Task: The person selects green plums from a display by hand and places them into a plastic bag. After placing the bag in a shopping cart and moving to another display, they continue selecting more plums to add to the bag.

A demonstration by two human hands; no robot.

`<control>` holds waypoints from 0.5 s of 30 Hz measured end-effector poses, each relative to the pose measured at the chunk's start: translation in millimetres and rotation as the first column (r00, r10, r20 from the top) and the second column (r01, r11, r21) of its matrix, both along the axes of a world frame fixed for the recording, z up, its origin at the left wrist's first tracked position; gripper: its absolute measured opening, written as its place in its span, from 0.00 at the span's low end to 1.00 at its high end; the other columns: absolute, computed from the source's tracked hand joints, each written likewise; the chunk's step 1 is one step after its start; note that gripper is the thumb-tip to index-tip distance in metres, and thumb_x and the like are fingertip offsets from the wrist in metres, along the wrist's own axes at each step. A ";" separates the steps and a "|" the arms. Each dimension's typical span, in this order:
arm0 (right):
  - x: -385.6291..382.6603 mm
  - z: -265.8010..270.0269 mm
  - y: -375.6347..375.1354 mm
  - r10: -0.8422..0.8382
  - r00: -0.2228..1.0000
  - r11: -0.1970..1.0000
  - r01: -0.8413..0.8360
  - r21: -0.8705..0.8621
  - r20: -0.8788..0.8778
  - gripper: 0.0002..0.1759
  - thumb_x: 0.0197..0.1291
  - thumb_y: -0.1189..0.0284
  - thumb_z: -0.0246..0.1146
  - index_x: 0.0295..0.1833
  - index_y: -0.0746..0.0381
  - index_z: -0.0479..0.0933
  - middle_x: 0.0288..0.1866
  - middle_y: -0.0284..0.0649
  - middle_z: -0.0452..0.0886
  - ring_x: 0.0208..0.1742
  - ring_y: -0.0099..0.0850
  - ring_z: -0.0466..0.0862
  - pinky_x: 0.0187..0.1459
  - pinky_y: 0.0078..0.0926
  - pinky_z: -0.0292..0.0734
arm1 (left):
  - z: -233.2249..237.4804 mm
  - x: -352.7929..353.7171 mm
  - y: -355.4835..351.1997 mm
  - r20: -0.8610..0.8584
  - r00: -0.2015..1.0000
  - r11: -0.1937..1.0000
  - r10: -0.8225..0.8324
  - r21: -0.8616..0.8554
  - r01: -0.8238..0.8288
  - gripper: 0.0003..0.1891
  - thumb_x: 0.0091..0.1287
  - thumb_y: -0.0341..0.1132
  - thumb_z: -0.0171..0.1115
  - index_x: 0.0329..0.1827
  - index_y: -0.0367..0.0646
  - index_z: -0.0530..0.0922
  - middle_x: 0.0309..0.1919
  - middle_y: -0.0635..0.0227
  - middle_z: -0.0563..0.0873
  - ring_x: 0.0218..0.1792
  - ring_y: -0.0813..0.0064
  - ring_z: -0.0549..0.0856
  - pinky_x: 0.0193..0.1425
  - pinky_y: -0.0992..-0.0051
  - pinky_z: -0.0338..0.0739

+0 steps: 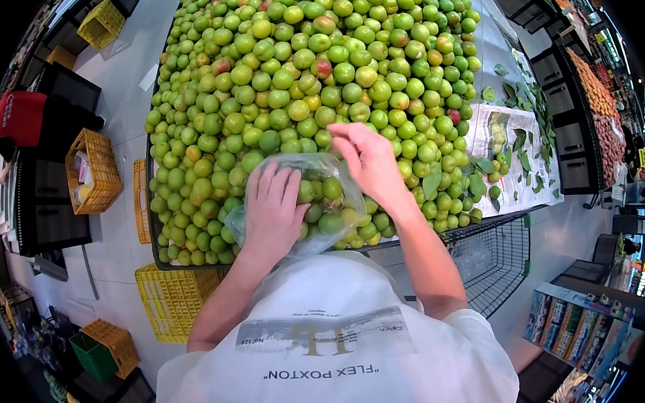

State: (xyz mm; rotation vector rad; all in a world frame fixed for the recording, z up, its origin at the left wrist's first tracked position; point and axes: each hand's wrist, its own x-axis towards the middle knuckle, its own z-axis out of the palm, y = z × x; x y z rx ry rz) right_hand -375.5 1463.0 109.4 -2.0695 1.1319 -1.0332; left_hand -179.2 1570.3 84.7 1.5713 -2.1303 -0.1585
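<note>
A clear plastic bag (345,216) lies mouth-up over the near part of a heap of round green plums (285,75), some blushed red. Several plums (328,189) show through its film. My left hand (275,206) grips the bag's left side, its fingers along the film and its thumb toward the mouth. Just beyond the bag's right rim, my right hand (372,160) reaches over the heap with curved fingers and thumb apart. Its fingertips are right at the plums, and nothing shows between them.
Newspaper (518,150) with loose leaves covers the stand's right side. A wire shopping cart (491,261) stands at the near right. Yellow crates (168,303) sit below left, and another crate (94,171) is farther left. A person in a red top (19,116) is at the left.
</note>
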 end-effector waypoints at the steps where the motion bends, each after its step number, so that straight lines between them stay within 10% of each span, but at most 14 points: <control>1: -4.6 -3.9 -13.8 -0.077 0.996 0.983 0.069 -0.168 -0.045 0.15 0.67 0.79 0.65 0.59 0.62 0.82 0.47 0.48 0.86 0.49 0.47 0.86 0.51 0.39 0.83 | 1.4 -0.5 3.3 -0.002 1.000 1.000 0.003 -0.001 -0.003 0.30 0.59 0.32 0.75 0.66 0.37 0.77 0.66 0.54 0.77 0.74 0.46 0.69 0.80 0.43 0.60; 4: -26.7 -3.0 -67.4 -0.379 0.874 0.832 0.177 -0.526 -0.304 0.26 0.61 0.80 0.65 0.66 0.55 0.78 0.62 0.43 0.80 0.58 0.45 0.81 0.58 0.40 0.79 | 2.7 -1.4 14.3 -0.027 0.996 0.993 -0.085 0.075 0.087 0.31 0.61 0.34 0.74 0.68 0.38 0.76 0.71 0.53 0.73 0.77 0.46 0.66 0.81 0.42 0.57; 15: -14.3 -2.6 -89.0 -0.459 0.485 0.866 0.058 -0.496 -0.744 0.28 0.65 0.75 0.60 0.71 0.52 0.71 0.61 0.45 0.78 0.56 0.41 0.80 0.53 0.46 0.77 | 6.6 11.3 21.0 -0.190 0.978 0.996 -0.089 -0.025 0.085 0.25 0.59 0.28 0.75 0.62 0.41 0.81 0.66 0.53 0.79 0.70 0.47 0.76 0.74 0.49 0.70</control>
